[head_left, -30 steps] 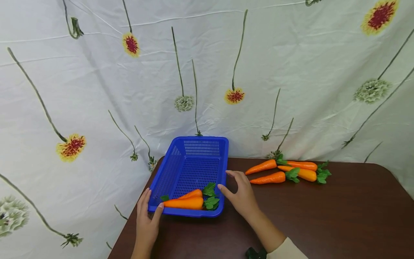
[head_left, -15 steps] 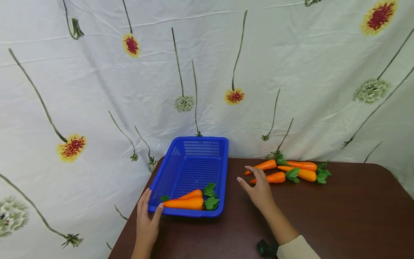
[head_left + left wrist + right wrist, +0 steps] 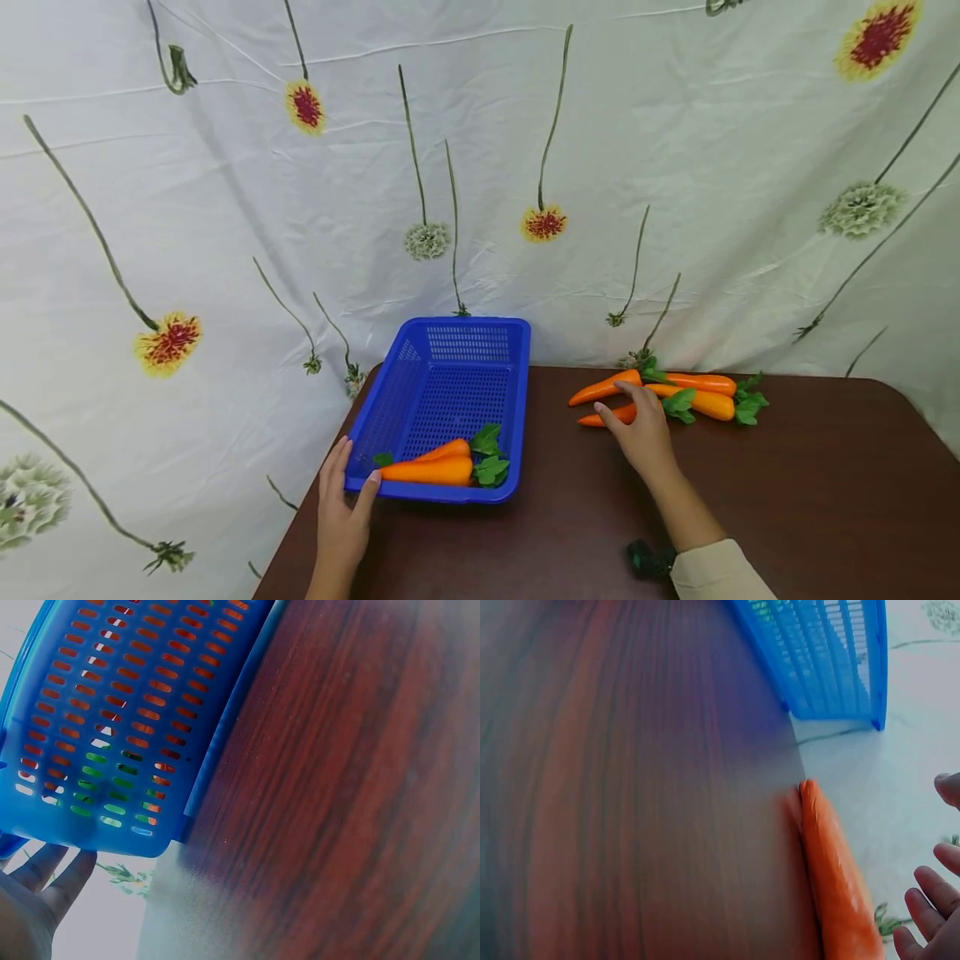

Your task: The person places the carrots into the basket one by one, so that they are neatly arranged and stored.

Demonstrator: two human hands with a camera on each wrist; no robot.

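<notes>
A blue plastic basket (image 3: 522,392) stands on the table at the left. Two orange carrots (image 3: 431,472) with green leaves lie along its near end. My left hand (image 3: 342,523) holds the near left corner of the basket, the thumb at the front rim and the fingers along the left side. My right hand (image 3: 643,433) is over the front carrot (image 3: 596,419), fingers spread and partly hiding it; the right wrist view shows them apart from the carrot (image 3: 844,881) in sight there. More carrots (image 3: 701,382) lie close behind that hand.
The brown table (image 3: 825,483) reaches to the right and toward the front. A white cloth (image 3: 480,167) printed with flowers hangs behind it. A dark object (image 3: 648,560) is at the right wrist, by a light sleeve (image 3: 720,571).
My right hand has left the basket's right rim and moved right to the carrots on the table. My left hand and the basket have stayed in place.
</notes>
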